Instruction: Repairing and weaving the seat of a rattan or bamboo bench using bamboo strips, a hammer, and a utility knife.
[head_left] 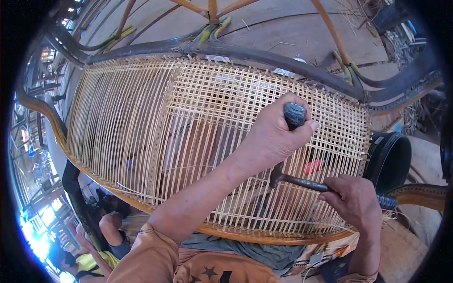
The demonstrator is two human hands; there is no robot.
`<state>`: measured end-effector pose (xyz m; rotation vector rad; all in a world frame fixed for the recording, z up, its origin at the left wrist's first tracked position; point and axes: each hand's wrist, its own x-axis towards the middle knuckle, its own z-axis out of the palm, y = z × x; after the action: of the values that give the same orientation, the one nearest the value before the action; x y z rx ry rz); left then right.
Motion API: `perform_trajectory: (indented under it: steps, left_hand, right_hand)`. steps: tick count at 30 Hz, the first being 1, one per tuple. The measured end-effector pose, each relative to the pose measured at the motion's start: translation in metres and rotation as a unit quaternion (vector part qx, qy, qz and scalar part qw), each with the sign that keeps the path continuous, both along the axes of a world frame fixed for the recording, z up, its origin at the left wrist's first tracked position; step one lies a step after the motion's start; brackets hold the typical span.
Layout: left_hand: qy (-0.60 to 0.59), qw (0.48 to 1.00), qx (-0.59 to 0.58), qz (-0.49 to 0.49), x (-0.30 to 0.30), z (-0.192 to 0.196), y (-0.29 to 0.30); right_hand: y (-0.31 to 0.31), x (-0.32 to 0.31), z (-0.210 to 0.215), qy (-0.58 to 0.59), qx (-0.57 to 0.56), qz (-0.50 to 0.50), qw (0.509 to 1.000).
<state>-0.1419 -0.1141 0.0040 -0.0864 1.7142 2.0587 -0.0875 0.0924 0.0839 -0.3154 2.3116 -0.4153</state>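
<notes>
My left hand (283, 129) is closed round the dark, wrapped handle (295, 116) of a tool held upright over the open-mesh cane weaving (222, 92). The hand hides the tool's lower end, so its kind does not show. In my right hand (354, 198) is a hammer (302, 182), gripped by its dark handle, its head near the bare strands below my left wrist. The weaving fills a curved rattan frame (264, 239) in front of me. Crossed strips form the mesh at the far right part; single strands (120, 113) run across the left part.
A dark bucket (389, 158) stands beyond the frame's right end. Thick dark poles (278, 61) run along the far side, with thinner rattan legs (330, 33) rising from them. A red object (313, 167) lies under the strands. Another person in yellow (94, 262) sits at lower left.
</notes>
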Motion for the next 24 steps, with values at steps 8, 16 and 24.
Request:
perform_trajectory:
  steps: [8,16,24]
  left_hand:
    - [-0.016,0.997,0.036,0.062,0.000,0.003,-0.004]
    - [-0.065,0.990,0.098,0.077,0.008,-0.003,0.018]
    - [-0.052,0.995,0.034,0.072,0.013,-0.010,0.028]
  right_hand:
    - [0.009,-0.002,0.003,0.038,0.031,0.001,0.999]
    - [0.036,-0.004,-0.007,0.062,0.026,0.076,0.995]
    - [0.032,-0.004,-0.006,0.014,0.019,0.085,0.996]
